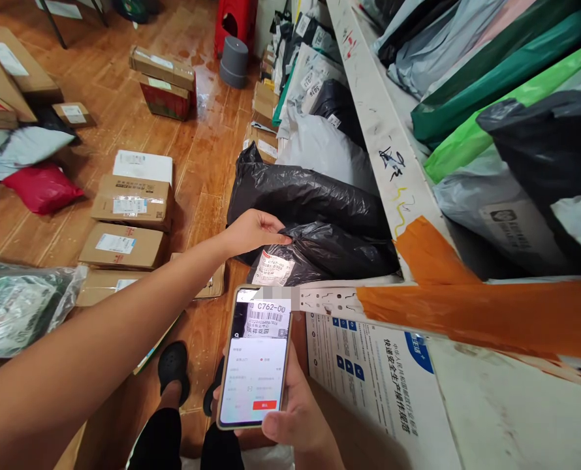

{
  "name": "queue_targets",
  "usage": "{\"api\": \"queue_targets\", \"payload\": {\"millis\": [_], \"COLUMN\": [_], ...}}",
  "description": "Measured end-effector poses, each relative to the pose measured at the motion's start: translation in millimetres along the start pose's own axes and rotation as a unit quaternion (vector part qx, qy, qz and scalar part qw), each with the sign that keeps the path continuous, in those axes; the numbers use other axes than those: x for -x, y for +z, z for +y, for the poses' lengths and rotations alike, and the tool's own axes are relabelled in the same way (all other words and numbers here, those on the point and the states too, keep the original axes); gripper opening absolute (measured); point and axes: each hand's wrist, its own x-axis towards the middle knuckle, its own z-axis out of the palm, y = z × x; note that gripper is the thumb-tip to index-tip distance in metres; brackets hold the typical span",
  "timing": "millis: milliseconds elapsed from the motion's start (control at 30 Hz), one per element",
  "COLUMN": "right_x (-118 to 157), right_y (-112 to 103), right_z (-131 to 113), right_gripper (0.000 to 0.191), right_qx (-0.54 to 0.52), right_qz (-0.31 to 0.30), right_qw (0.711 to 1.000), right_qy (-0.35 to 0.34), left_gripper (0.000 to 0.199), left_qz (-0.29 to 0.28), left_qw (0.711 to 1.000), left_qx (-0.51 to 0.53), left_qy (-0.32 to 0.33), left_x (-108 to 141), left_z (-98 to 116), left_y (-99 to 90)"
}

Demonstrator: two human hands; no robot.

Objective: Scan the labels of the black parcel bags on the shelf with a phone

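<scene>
Far left: grey and red mailer bags (pixel 40 186) on the wood floor (pixel 197 150); a clear-wrapped bundle (pixel 19 307) at the frame edge; four cardboard boxes (pixel 131 203) in a column beside it, labels up, long sides running left-right; two more boxes (pixel 166 81) stacked farther back, near a grey stool (pixel 233 62).

Centre: left hand (pixel 254 232), arm reaching in from lower left, fingers together and pinching the plastic of a black parcel (pixel 329 251) just above its white label (pixel 272 267); parcel lies in the lowest shelf bay, long axis left-right, label end pointing left toward the aisle, the other end going under the shelf rail (pixel 388 163); a second, bigger black bag (pixel 300 192) sits behind it, touching.

Below centre: right hand (pixel 295 418) closed around a phone (pixel 255 356), thumb on its right edge; phone upright, long axis near vertical, top tilted slightly right and aimed at the label; screen shows the same label with a barcode.

Right: white shelf front with orange tape (pixel 467 310); a printed notice (pixel 369 372) below it; upper bay packed with green, grey and black bags (pixel 496 78), lying aslant.
</scene>
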Motion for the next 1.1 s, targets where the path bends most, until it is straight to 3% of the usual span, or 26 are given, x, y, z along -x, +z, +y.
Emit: {"api": "queue_targets", "payload": {"millis": [667, 767, 833, 900, 1100], "right_x": [-4.1, -4.4, -3.9, -3.8, -6.4], "right_y": [-3.5, -3.1, -3.0, -2.4, 0.8], "right_z": [3.1, 2.7, 2.9, 2.7, 1.2], "right_gripper": [0.077, 0.079, 0.08, 0.081, 0.078], "right_qx": [-0.024, -0.018, -0.017, -0.021, -0.027], "right_qz": [-0.029, -0.038, -0.036, -0.033, -0.05], "right_qw": [0.998, 0.998, 0.998, 0.998, 0.996], "right_qy": [-0.052, -0.054, -0.054, -0.052, -0.062], "left_gripper": [0.013, 0.018, 0.021, 0.024, 0.044], "left_qz": [0.0, -0.053, -0.115, -0.139, -0.02], "left_qw": [1.0, 0.998, 0.991, 0.978, 0.931], "left_qx": [0.011, -0.021, -0.075, -0.153, -0.336], "left_qy": [-0.006, -0.006, -0.005, 0.02, 0.137], "left_x": [-1.4, 0.6, 0.6, -0.9, -4.2], "left_z": [-1.6, -0.7, -2.4, -5.3, -9.0], "left_y": [0.2, -4.8, -11.2, -17.4, -19.3]}}
